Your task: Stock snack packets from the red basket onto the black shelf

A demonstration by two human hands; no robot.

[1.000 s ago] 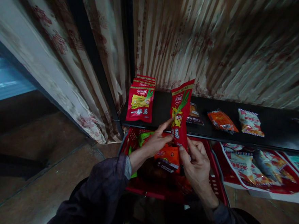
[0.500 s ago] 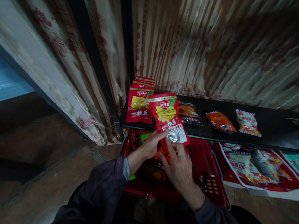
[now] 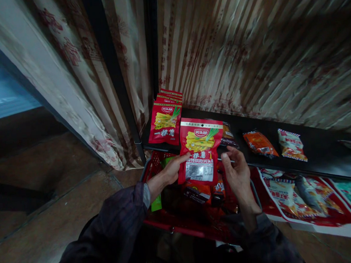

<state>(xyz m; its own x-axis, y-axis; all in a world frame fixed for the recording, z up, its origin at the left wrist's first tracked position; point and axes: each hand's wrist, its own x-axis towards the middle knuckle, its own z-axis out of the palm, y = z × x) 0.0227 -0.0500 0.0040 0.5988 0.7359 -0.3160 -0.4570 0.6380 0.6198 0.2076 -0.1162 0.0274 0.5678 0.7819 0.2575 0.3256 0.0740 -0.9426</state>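
My left hand [image 3: 172,169] pinches a red snack pouch [image 3: 199,146] by its lower left edge, the thumb lying over the front. Yellow sticks and a green stalk are printed on the pouch, above a silvery window. Just right of it, my right hand [image 3: 237,173] is raised with fingers apart, holding nothing. Several matching red pouches [image 3: 166,120] stand stacked at the left end of the black shelf [image 3: 231,117]. Below my hands sits a red shopping basket [image 3: 182,229] with orange snack packs [image 3: 199,192] and a green pack [image 3: 156,203] inside.
Along the shelf lie a dark-wrapped pack [image 3: 228,136], an orange pack [image 3: 259,143] and a white-and-red pack [image 3: 292,144]. Red-lined boxes of packets [image 3: 306,198] stand beneath at right. A black post [image 3: 113,67] rises at left, before patterned curtains [image 3: 248,54].
My right hand has come off the pouch and moved right, its fingers spreading. The pouch, still in my left hand, has shifted slightly down and now faces me more squarely.
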